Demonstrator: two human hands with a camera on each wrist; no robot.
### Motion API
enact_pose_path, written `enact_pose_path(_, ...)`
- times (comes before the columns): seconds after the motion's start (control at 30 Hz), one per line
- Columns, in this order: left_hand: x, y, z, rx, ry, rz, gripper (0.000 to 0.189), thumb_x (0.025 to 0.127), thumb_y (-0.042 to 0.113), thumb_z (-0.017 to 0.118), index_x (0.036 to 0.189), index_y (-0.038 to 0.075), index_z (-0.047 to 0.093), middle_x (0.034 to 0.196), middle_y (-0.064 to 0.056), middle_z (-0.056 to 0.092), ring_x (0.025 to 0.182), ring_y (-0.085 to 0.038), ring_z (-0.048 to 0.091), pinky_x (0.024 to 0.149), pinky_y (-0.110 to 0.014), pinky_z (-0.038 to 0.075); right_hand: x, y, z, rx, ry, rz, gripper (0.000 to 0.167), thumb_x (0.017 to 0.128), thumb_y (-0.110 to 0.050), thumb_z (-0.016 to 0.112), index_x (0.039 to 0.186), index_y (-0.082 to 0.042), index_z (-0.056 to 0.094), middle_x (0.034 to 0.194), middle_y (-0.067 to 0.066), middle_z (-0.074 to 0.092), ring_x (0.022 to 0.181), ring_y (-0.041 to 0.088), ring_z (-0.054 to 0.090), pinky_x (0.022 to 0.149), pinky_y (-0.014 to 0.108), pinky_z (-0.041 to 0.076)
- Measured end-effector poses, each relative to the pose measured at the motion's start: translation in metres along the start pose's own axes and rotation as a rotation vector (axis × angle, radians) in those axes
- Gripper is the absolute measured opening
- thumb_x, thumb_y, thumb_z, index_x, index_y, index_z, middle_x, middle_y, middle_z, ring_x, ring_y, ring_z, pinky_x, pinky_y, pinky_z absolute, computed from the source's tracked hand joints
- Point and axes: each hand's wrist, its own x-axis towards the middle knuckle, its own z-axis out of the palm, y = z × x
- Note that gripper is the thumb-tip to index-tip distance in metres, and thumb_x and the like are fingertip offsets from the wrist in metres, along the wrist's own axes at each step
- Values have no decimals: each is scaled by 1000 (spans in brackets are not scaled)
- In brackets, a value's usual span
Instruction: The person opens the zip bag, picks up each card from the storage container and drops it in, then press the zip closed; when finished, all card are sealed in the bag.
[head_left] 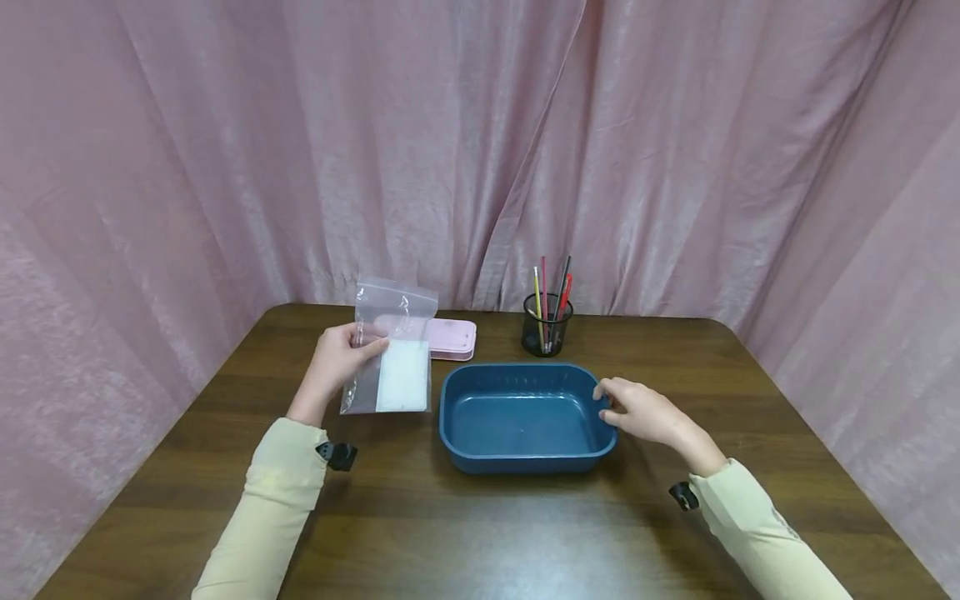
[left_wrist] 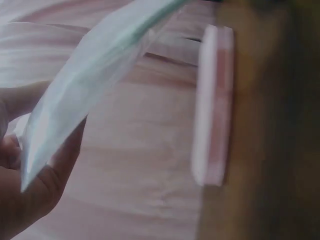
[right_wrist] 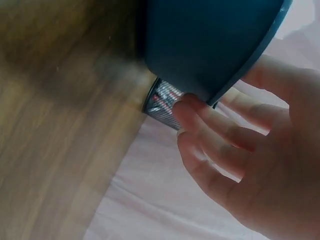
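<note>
My left hand [head_left: 339, 360] pinches a clear zip bag [head_left: 397, 300] by its side edge, thumb in front. Inside the bag lies a white rectangular block or pad [head_left: 403, 377], filling its lower right part. The bag hangs upright over the table, left of a blue plastic basin [head_left: 525, 458], and overlaps a pink case [head_left: 453, 337] behind it. At the basin's right rim, my right hand [head_left: 645, 410] grips the edge with thumb and fingers. In the right wrist view some fingertips [right_wrist: 187, 107] lie by the outer corner while others go behind the rim.
Behind the basin stands a black mesh pen cup [head_left: 547, 333] holding several pencils and a red pen [head_left: 566, 292]. All stand on a brown wooden table [head_left: 480, 533]. Pink curtains [head_left: 420, 150] hang along its back and sides.
</note>
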Motion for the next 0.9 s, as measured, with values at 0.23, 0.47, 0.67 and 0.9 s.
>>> enact_pose_path(0.23,-2,-39,13,-21,-176,-131,31,93,19,63,111,-7,65,93,-16,71,67,-7,58,60,-23,48,-10,-7,2,0,-45,29,23,89,-17,68,108,-4,63,100,8,67,87,18,61,73,36,54)
enact_pose_path(0.47,-6,-54,17,-2,-320,-222,37,93,17,63,118,-11,58,94,-17,66,66,-9,64,63,-26,54,-10,-5,-1,7,-44,4,23,89,-18,68,107,-4,63,102,10,67,90,23,63,75,38,55)
enact_pose_path(0.67,-13,-52,15,143,-381,-296,68,89,21,69,137,-11,33,110,-28,59,71,-18,65,63,-33,55,-8,-2,-6,21,-64,-18,28,88,-19,69,111,-4,61,103,12,67,91,25,63,75,38,54)
enact_pose_path(0.9,-20,-38,3,334,-409,-389,90,87,33,69,145,-7,13,115,-34,53,82,-32,63,64,-38,54,-9,2,-11,95,-59,-41,53,92,-19,65,137,-5,40,102,12,69,92,24,67,78,42,54)
